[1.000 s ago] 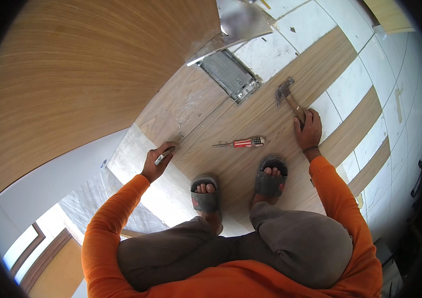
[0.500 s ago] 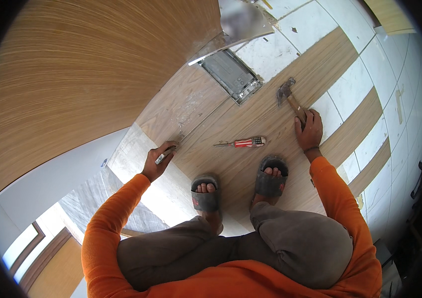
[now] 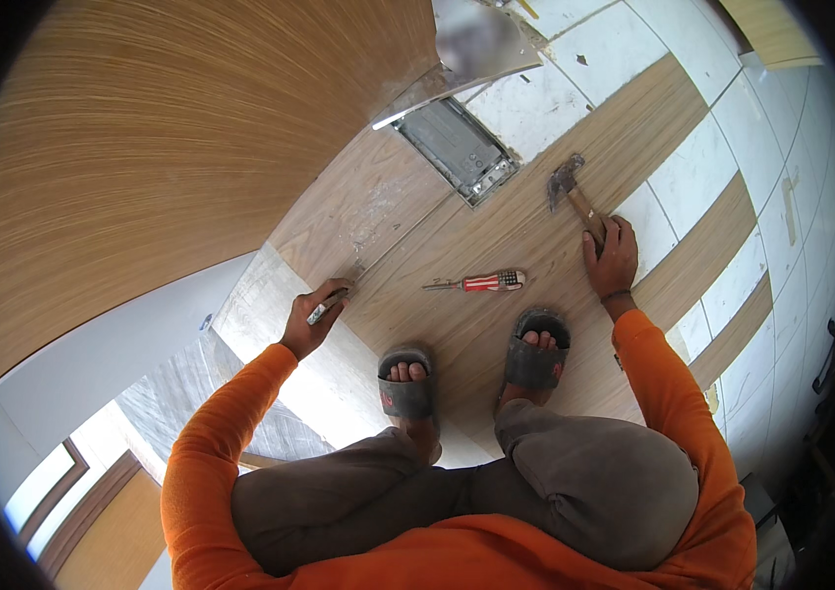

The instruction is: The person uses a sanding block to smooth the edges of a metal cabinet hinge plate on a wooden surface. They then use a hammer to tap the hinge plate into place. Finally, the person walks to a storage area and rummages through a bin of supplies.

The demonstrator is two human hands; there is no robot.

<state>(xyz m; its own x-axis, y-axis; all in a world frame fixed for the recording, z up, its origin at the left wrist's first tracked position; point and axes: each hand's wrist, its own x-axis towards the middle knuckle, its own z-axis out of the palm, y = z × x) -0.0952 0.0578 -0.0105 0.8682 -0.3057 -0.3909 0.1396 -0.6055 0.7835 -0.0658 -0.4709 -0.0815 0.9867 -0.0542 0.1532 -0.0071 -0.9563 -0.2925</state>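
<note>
A claw hammer (image 3: 582, 205) lies over the wood-look planks, its head pointing away from me. My right hand (image 3: 613, 258) is closed around the end of its wooden handle. Low over the planks on the left, my left hand (image 3: 311, 320) grips a slim, whitish, pen-like tool (image 3: 325, 308); fingers cover much of it, and its exact kind does not show. Between my hands a screwdriver (image 3: 481, 281) with a red, white and dark patterned handle rests on the floor, its shaft pointing left.
Beyond the planks, a grey metal floor box (image 3: 452, 147) sits in a rectangular cutout. A large wood-grain panel (image 3: 172, 147) rises at the left. White tiles (image 3: 678, 211) with wood strips stretch along the right. My sandalled feet (image 3: 405, 379) are just in front of me.
</note>
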